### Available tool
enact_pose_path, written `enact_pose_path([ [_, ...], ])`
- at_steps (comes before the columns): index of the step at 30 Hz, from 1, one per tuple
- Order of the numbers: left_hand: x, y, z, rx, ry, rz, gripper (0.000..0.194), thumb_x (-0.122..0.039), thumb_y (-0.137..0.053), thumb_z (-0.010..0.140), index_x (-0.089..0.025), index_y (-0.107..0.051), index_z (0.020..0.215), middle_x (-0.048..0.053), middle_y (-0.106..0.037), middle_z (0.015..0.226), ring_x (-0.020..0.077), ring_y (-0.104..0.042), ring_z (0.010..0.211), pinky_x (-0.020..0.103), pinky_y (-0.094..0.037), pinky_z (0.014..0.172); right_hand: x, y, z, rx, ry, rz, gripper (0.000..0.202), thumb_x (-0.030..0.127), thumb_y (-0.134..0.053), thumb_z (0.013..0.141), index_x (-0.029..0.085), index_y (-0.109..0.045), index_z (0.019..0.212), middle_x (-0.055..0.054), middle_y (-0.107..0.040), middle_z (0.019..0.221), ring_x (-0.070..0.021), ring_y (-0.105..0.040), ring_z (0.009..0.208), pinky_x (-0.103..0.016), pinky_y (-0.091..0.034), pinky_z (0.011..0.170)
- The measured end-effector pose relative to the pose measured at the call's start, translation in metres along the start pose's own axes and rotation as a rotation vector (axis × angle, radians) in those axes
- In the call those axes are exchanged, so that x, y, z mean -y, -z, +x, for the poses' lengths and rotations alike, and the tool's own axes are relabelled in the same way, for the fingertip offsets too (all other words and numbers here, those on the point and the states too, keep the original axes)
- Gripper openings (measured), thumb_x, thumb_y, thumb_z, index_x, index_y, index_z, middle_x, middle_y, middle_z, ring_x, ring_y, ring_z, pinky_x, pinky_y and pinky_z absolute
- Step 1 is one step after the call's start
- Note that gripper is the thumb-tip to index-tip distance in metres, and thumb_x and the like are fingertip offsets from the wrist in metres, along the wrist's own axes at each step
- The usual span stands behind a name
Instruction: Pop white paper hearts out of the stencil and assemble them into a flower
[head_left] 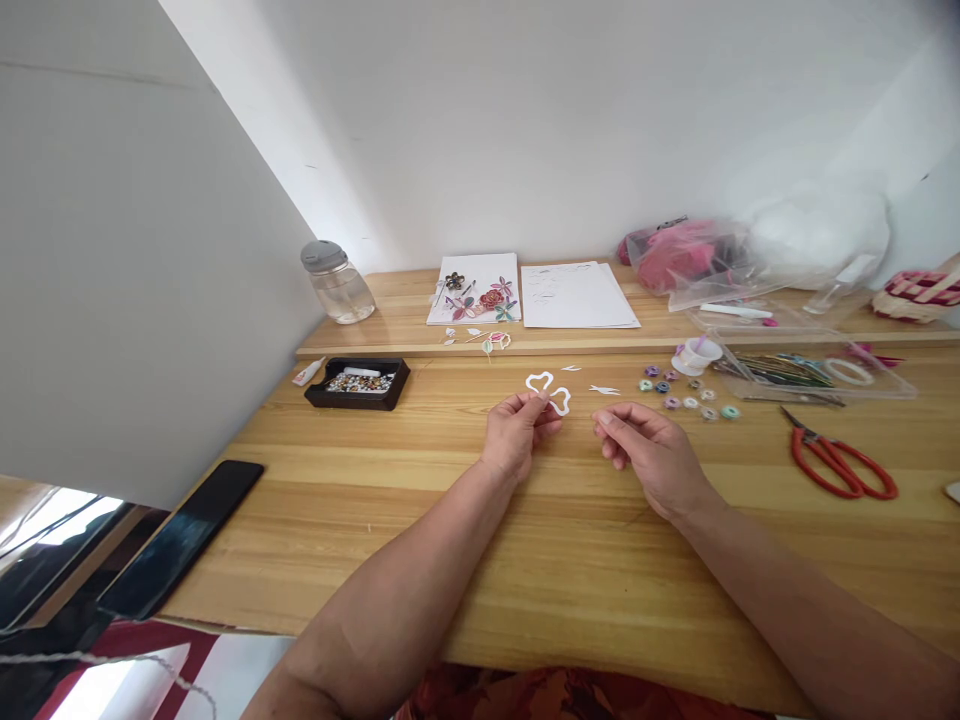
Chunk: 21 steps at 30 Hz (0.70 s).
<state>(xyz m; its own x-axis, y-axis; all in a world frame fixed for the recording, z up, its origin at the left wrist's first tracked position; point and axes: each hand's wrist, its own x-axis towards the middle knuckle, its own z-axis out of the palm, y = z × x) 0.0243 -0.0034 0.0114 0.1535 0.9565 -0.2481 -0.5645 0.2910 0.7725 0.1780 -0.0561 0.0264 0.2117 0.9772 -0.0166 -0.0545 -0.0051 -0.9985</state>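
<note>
Pale walls [487, 130] stand behind a wooden counter [420, 480], with a low shelf [397, 300] along its back. Over the middle of the counter, the left grip [517, 430] pinches a white cutout [552, 393] between thumb and fingers, its two looped outlines showing beyond the fingertips. Just beside it, the right grip [649, 445] has thumb and forefinger pressed together; whether something thin sits between them, I cannot tell. White scraps [604, 390] lie just beyond the hands.

To the right are small spools [670, 402], scissors [840, 465] with red handles, and a clear tray [896, 385] of thin sticks. To the left, a black box [345, 400] holds beads [367, 382], and a phone [184, 540] lies at the edge. On the shelf stand a bottle [345, 295] and, nearer the middle, colourful flowers [491, 300] on white paper [480, 268].
</note>
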Motion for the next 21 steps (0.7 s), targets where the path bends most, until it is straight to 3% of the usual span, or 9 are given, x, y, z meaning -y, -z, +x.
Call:
enact_pose_path([
  [10,0.001,0.002,0.001,0.008,0.001,0.019,0.036,-0.036,-0.088,0.060,-0.014,-0.063,0.074,0.003,-0.068,0.074,0.0125,-0.064,0.070,0.024,-0.052,0.066,0.001,0.002,0.003,-0.043,0.025,0.029,0.033,0.048,-0.080,0.071,0.018,-0.067,0.076,-0.001,-0.063,0.069,-0.0089,-0.051,0.052,-0.021,-0.036,0.042],
  [16,0.002,0.002,0.001,0.009,-0.025,0.038,0.037,-0.036,-0.089,0.059,-0.013,-0.064,0.073,0.003,-0.067,0.072,0.0112,-0.062,0.068,0.023,-0.052,0.066,0.021,0.035,0.023,-0.307,0.193,0.231,0.027,0.045,-0.076,0.075,0.020,-0.069,0.082,0.001,-0.059,0.069,-0.0085,-0.051,0.052,-0.021,-0.035,0.042],
  [21,0.002,0.001,0.000,0.001,-0.027,0.065,0.038,-0.035,-0.090,0.058,-0.013,-0.064,0.075,0.002,-0.067,0.072,0.0100,-0.061,0.067,0.022,-0.051,0.066,0.032,0.061,0.039,-0.481,0.264,0.307,0.026,0.044,-0.072,0.076,0.019,-0.067,0.076,0.001,-0.057,0.062,-0.0089,-0.049,0.048,-0.022,-0.033,0.040],
])
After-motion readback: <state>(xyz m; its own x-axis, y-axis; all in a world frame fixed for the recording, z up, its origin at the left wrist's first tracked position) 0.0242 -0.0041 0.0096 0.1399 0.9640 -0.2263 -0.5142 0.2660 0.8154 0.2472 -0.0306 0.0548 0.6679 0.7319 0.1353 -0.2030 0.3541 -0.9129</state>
